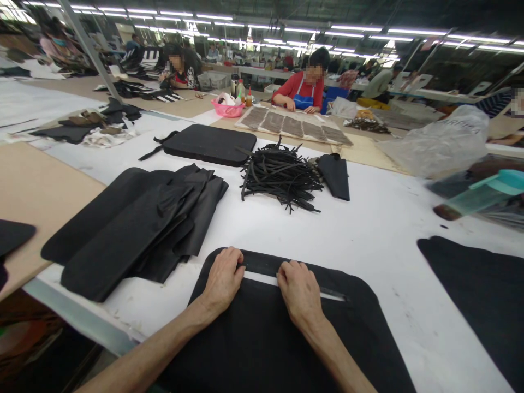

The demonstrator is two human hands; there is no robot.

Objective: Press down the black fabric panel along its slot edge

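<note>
Panel (pixel 266 338), black, rounded corners, flat on white table (pixel 368 229) under both hands; a black strip (pixel 262 265) lies along its far edge, pressed down at the fingertips of left hand (pixel 223 281) and right hand (pixel 301 292), fingers together, flat, gripping nothing. Progress, judged: strip appears seated between the hands, the stretch beyond the right fingers still unpressed; pile of strips (pixel 282 177) and stacked panels (pixel 135 224) beyond the fingertips await. Near panel edge is cut off; any glue or seam is indiscernible.
</note>
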